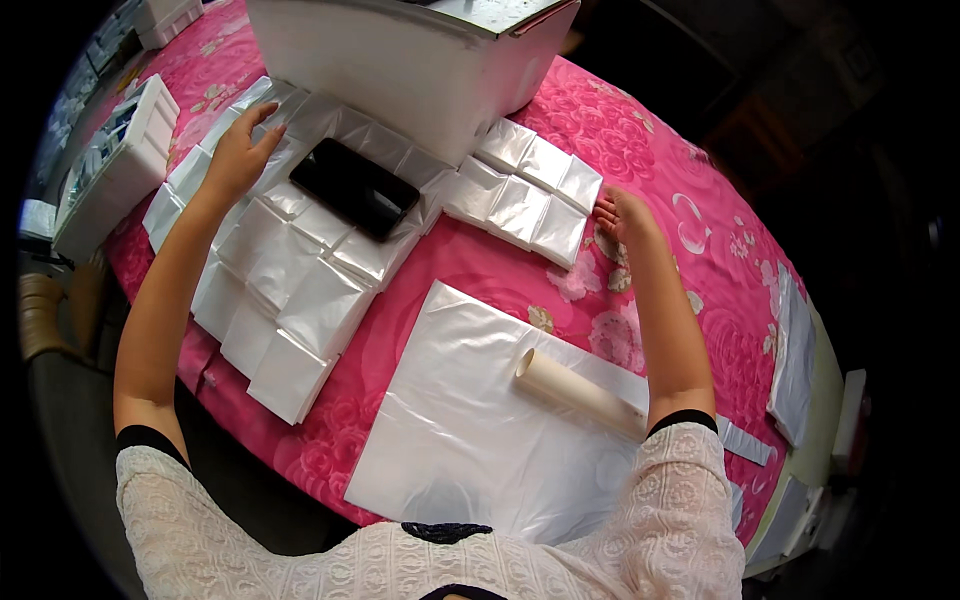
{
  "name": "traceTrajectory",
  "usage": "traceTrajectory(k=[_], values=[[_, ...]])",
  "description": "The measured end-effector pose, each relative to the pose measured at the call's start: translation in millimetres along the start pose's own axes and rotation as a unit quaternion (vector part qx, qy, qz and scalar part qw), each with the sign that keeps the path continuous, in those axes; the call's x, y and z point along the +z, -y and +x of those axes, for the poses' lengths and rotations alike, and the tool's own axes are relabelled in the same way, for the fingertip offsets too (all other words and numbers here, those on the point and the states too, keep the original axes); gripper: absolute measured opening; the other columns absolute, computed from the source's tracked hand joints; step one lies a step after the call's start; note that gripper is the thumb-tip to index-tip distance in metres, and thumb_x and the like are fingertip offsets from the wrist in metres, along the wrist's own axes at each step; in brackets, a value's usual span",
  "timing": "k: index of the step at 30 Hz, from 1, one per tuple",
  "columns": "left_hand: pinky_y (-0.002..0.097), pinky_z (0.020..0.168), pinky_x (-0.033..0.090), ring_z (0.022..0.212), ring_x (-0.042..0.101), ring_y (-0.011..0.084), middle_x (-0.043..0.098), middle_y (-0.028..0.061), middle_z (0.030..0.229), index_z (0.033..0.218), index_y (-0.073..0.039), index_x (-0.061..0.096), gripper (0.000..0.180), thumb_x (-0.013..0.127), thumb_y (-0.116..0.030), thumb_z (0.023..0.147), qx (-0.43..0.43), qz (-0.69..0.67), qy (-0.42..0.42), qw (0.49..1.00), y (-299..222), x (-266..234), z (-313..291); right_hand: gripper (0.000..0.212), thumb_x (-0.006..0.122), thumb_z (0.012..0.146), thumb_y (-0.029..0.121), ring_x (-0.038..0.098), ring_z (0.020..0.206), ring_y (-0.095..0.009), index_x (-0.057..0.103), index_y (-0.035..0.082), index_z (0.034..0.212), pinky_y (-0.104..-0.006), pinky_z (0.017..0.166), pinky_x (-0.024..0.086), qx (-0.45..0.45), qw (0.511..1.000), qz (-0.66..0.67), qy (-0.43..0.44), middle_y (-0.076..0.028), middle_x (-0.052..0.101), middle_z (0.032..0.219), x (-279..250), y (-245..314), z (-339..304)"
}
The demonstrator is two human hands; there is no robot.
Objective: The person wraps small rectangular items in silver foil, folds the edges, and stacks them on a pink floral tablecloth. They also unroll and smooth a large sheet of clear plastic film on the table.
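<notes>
My left hand is over the far left part of a large spread of folded clear plastic packets, its thumb and fingers apart and nothing in it. A black smartphone lies on these packets, to the right of that hand. My right hand is at the right edge of a smaller block of folded plastic packets, fingers stretched out and holding nothing. Whether its fingertips touch the block I cannot tell. Closer to me, a flat stack of clear plastic sheets carries a pale cardboard tube, partly behind my right forearm.
A pink floral cloth covers the table. Behind the packets stands a large white box. At the left is a white bin with things in it. A white strip and more plastic lie at the right.
</notes>
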State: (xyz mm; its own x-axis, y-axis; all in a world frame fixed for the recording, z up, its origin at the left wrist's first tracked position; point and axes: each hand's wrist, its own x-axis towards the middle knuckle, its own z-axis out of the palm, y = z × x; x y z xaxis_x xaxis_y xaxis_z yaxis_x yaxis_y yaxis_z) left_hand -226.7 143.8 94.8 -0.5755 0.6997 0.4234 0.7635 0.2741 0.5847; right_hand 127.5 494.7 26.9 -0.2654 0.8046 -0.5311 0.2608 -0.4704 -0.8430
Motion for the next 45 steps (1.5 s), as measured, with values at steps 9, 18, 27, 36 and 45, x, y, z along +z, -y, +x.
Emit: traceTrajectory(k=[9,18,27,36,45], values=[[0.036,0.096,0.032,0.116,0.042,0.0216,0.047,0.009,0.124,0.122,-0.007,0.046,0.041,0.055,-0.016,0.082,0.06,-0.037,0.055,0.996,-77,-28,-63,0.019,0.064,0.076,0.03,0.048,0.063,-0.009,0.059,0.012,0.081,-0.0221,0.058,0.037,-0.042,0.997,-0.06,0.033,0.001,0.057,0.074,15,8,12],[0.0341,0.101,0.027,0.124,0.033,0.0284,0.035,0.0165,0.133,0.131,-0.002,0.03,0.061,0.059,-0.015,0.079,0.084,-0.192,0.111,0.971,-173,41,-170,0.022,0.065,0.08,0.017,0.055,0.086,-0.009,0.061,0.003,0.097,-0.0257,0.078,0.041,-0.247,0.926,0.01,0.285,-0.003,0.063,0.094,28,-42,-177],[0.026,0.09,0.034,0.103,0.046,0.0133,0.051,0.0079,0.108,0.113,-0.001,0.043,0.026,0.047,-0.01,0.089,-0.169,-0.551,0.087,0.812,-203,97,-228,0.029,0.064,0.079,0.013,0.053,0.091,-0.01,0.057,0.002,0.105,-0.0253,0.082,0.042,-0.146,0.899,-0.07,0.407,-0.002,0.059,0.1,27,-77,-231],[0.0249,0.089,0.035,0.1,0.047,0.0102,0.051,0.0048,0.108,0.112,-0.001,0.043,0.024,0.046,-0.006,0.089,-0.215,-0.583,0.112,0.776,-184,59,-234,0.03,0.057,0.083,0.029,0.054,0.069,-0.014,0.053,0.001,0.095,-0.0256,0.063,0.046,-0.048,0.993,-0.079,0.077,-0.006,0.058,0.083,-13,-47,-67],[0.0239,0.086,0.039,0.095,0.05,0.0087,0.054,0.0033,0.104,0.113,0.001,0.045,0.029,0.05,-0.009,0.087,-0.2,-0.411,0.144,0.878,-87,-93,-197,0.025,0.066,0.075,0.035,0.04,0.044,-0.007,0.05,0.015,0.07,-0.021,0.039,0.03,0.064,0.991,-0.085,0.083,0.006,0.043,0.055,-2,-35,-40]])
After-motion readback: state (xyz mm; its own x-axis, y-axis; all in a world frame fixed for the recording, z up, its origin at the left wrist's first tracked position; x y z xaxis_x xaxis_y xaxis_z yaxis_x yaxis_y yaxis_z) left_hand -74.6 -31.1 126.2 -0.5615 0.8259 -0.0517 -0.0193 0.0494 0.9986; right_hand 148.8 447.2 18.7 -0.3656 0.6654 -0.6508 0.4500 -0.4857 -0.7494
